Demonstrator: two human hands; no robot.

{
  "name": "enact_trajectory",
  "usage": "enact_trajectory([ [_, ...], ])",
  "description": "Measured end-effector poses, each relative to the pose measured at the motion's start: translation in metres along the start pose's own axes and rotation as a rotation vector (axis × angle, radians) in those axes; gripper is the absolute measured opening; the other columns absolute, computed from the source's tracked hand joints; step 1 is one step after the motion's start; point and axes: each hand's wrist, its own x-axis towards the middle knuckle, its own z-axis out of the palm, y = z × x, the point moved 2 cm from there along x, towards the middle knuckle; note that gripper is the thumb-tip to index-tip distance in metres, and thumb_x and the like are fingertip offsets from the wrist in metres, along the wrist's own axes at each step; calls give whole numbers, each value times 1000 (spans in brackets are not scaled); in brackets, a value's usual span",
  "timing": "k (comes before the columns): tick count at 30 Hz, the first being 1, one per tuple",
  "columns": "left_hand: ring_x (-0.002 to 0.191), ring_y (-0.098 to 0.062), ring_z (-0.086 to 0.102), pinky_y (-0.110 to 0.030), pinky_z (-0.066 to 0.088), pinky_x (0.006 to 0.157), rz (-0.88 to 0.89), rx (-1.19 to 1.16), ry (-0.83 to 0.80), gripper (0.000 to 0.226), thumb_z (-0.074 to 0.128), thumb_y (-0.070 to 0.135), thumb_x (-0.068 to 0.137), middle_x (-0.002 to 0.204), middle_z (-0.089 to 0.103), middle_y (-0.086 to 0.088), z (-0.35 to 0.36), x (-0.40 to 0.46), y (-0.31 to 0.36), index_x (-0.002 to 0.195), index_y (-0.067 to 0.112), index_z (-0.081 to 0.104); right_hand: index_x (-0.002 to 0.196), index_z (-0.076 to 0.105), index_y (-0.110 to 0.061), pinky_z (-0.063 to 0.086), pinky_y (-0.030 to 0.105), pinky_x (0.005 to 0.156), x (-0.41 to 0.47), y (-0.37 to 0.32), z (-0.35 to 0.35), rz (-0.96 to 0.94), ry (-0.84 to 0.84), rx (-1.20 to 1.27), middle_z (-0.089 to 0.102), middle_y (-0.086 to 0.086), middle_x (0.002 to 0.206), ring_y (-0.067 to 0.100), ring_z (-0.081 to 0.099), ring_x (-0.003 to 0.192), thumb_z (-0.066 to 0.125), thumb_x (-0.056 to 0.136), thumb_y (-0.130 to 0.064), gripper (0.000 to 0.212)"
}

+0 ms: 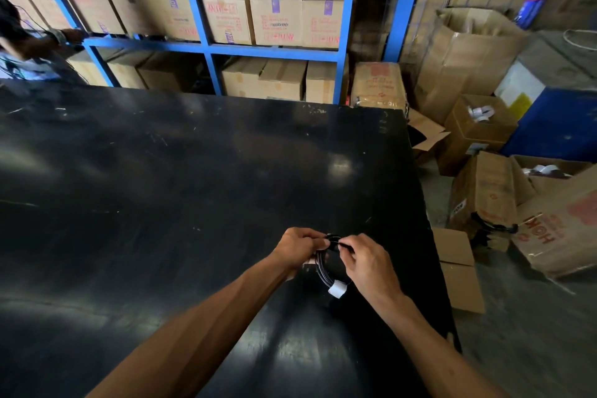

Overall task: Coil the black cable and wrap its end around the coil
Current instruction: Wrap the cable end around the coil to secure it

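Note:
A small coil of black cable (324, 270) is held just above the black table (181, 178), near its right edge. A white tag (337, 288) hangs on the coil's near side. My left hand (298, 247) grips the coil's left side. My right hand (366, 263) pinches the cable's end at the top of the coil, fingertips almost touching the left hand. Part of the coil is hidden behind both hands.
Blue shelving (206, 48) stacked with cardboard boxes stands behind the table. Open cartons (478, 132) crowd the floor to the right, one small box (458, 271) against the table's side. Another person (29, 48) is at the far left by the shelves.

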Motion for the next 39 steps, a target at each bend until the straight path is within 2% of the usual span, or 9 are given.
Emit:
enact_trajectory([
  [7, 74, -16, 69, -31, 58, 77, 142, 52, 31, 14, 79, -1, 76, 75, 75, -5, -4, -1, 1, 88, 7, 81, 95, 74, 1, 64, 40, 64, 14, 4, -7, -100, 6, 87, 67, 14, 95, 27, 71, 74, 78, 86, 1, 10],
  [16, 66, -17, 70, -24, 56, 67, 177, -95, -52, 27, 83, -4, 70, 83, 77, -15, -5, -7, 14, 94, 6, 80, 100, 78, -5, 63, 40, 69, 33, 8, -22, -39, -19, 185, 79, 9, 83, 21, 77, 72, 75, 90, -5, 10],
  [22, 57, -18, 65, -25, 54, 57, 200, -130, -111, 27, 76, -17, 70, 81, 75, -15, -8, -13, 25, 83, 6, 72, 102, 81, -13, 57, 16, 71, 49, 9, -29, 17, -189, 216, 64, -7, 114, 12, 72, 86, 77, 91, -12, 12],
  [26, 57, -15, 66, -24, 54, 58, 209, -105, -148, 33, 71, -24, 71, 91, 78, -12, -11, -14, 31, 80, 7, 64, 94, 74, -33, 52, 13, 61, 55, 10, -33, 105, -338, 248, 72, -22, 78, -2, 71, 72, 75, 92, -18, 15],
  [31, 74, -18, 72, -23, 56, 64, 232, -73, -120, 35, 75, -20, 71, 97, 77, -15, -8, -16, 30, 93, 5, 65, 131, 65, -20, 57, 26, 81, 58, 7, -33, 99, -454, 183, 69, -4, 109, 12, 70, 93, 67, 97, -16, 35],
  [33, 88, -19, 74, -21, 56, 70, 218, -67, -105, 36, 81, -9, 72, 104, 78, -12, -8, -16, 25, 102, 6, 68, 125, 69, -16, 56, 29, 84, 54, 4, -32, 48, -442, 88, 65, -2, 106, 16, 68, 96, 63, 99, -15, 27],
  [35, 95, -17, 75, -22, 56, 75, 184, -58, -95, 39, 87, 23, 73, 108, 78, -8, -9, -15, 21, 108, 14, 73, 112, 72, -15, 58, 32, 81, 48, 3, -34, 8, -366, 96, 64, -2, 99, 18, 67, 91, 63, 97, -6, 19],
  [37, 93, -15, 73, -30, 54, 76, 60, -47, -116, 45, 74, 58, 77, 105, 78, -3, -10, -16, 18, 104, 22, 77, 103, 73, -12, 59, 39, 80, 43, 2, -36, -27, -243, 131, 66, 3, 96, 21, 68, 87, 64, 93, 3, 20],
  [39, 89, -17, 67, -35, 52, 76, -121, -5, -130, 54, 60, 69, 82, 98, 74, 1, -13, -15, 14, 105, 23, 76, 96, 74, -9, 58, 40, 76, 41, 0, -38, -89, -104, 148, 67, 5, 93, 22, 67, 83, 65, 89, 8, 20],
])
